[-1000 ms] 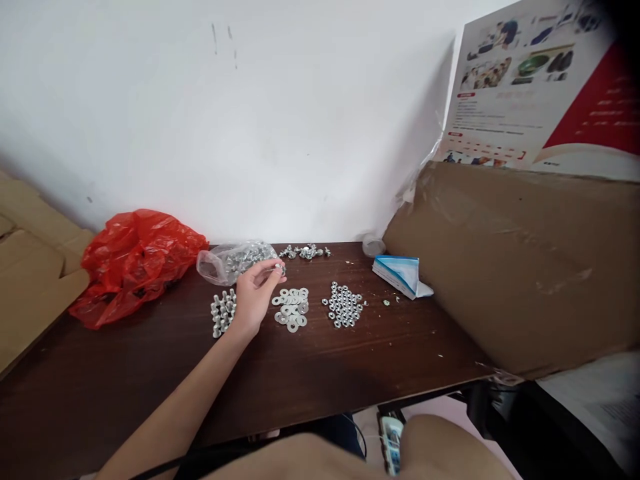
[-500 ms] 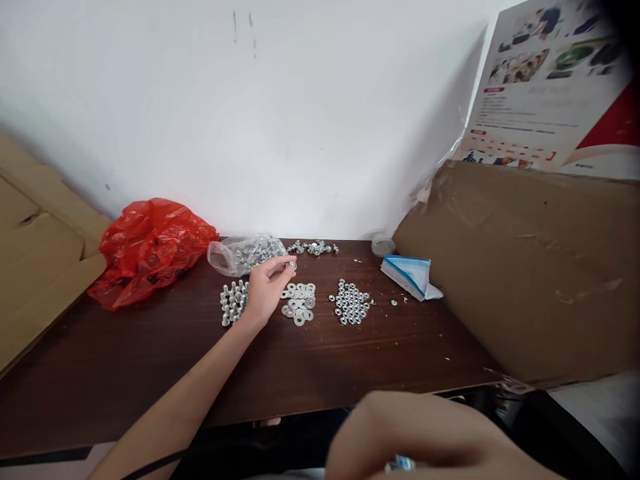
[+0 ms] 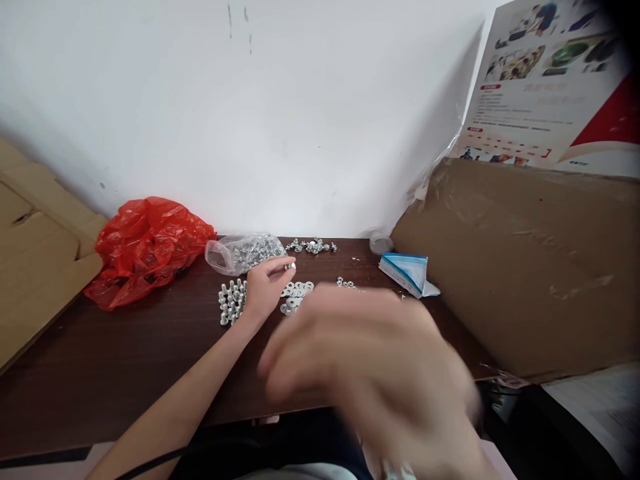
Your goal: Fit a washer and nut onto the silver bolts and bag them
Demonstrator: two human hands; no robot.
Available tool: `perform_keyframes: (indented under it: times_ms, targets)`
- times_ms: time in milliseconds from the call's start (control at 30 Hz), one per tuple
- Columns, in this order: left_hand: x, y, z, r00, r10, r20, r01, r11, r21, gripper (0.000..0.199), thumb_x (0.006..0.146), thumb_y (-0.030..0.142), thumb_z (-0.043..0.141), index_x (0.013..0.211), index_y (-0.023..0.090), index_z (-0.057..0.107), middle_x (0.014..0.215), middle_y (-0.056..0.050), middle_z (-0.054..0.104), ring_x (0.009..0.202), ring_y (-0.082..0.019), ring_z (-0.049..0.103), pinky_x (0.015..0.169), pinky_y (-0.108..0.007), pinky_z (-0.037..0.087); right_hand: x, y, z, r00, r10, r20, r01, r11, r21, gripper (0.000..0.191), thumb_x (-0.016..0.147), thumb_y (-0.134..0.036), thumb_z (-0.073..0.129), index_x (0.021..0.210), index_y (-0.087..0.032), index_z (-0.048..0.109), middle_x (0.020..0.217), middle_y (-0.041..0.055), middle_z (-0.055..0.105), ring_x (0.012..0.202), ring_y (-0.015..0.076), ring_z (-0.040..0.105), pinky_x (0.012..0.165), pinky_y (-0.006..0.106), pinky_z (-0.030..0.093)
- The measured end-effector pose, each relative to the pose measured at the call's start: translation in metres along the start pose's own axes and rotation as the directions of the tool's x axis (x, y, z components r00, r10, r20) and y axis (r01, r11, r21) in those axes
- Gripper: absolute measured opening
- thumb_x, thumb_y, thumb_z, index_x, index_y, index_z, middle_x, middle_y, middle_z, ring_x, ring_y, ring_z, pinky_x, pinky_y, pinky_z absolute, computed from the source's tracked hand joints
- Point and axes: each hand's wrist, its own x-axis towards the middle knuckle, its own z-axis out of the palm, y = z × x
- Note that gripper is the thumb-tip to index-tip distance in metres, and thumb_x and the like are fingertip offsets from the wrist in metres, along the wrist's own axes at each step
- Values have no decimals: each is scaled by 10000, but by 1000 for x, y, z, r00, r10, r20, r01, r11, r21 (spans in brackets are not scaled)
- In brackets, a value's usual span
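Observation:
My left hand (image 3: pixel 263 288) is pinched around a small silvery bolt (image 3: pixel 290 266), most of which the fingers hide. Beside that wrist, several bolts (image 3: pixel 231 303) stand in rows. Flat washers (image 3: pixel 295 293) lie loosely just right of the left hand. My right hand (image 3: pixel 370 360) looms large and close to the camera, smeared by motion, so its fingers are unclear. It covers part of the washers and most of the hex nuts (image 3: pixel 345 283).
A clear bag of metal hardware (image 3: pixel 250 252) and a heap of bolts with fittings (image 3: pixel 314 246) lie by the wall. A red plastic bag (image 3: pixel 150 247) sits left. At right are a blue-and-white packet (image 3: pixel 407 272), a round clear lid (image 3: pixel 381 243) and a cardboard panel (image 3: pixel 525 280).
My right hand has risen from the bottom edge and moved up and left, over the nuts. My left hand stays nearly in place, still pinching the bolt.

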Motion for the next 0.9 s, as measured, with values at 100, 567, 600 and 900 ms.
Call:
perform_keyframes:
  times_ms: [100, 567, 600, 900]
  targets:
    - [-2, 3, 0, 996, 88, -9, -87, 994, 67, 216, 740, 277, 722, 927, 175, 759, 1009, -76, 711, 879, -233, 681, 800, -346, 572, 35, 65, 8, 981, 130, -144, -121, 990, 71, 261, 894, -179, 429, 856, -246, 678, 845, 4, 714, 768, 166, 673, 703, 319, 536]
    - [-1, -12, -11, 847, 461, 265, -526, 658, 539, 219, 831, 125, 608, 1036, 168, 671, 986, -84, 691, 791, -190, 652, 769, -362, 549, 25, 177, 58, 882, 471, -12, -398, 759, 515, 287, 747, -439, 709, 784, -160, 657, 638, 15, 622, 599, 143, 571, 613, 270, 473]
    - [0, -12, -11, 843, 468, 266, -532, 652, 540, 210, 827, 116, 609, 1022, 166, 667, 971, -76, 689, 768, -180, 649, 753, -349, 550, 25, 178, 58, 882, 472, -14, -392, 749, 534, 281, 745, -433, 711, 786, -161, 656, 639, 14, 621, 602, 144, 574, 619, 272, 476]
    - [1, -8, -8, 894, 403, 197, -443, 722, 531, 103, 795, 141, 605, 886, 176, 639, 780, -5, 647, 616, -116, 590, 627, -254, 507, 21, 178, 65, 914, 380, -141, -290, 857, 425, 178, 792, -349, 665, 841, -179, 675, 824, 46, 685, 721, 167, 612, 679, 289, 495]
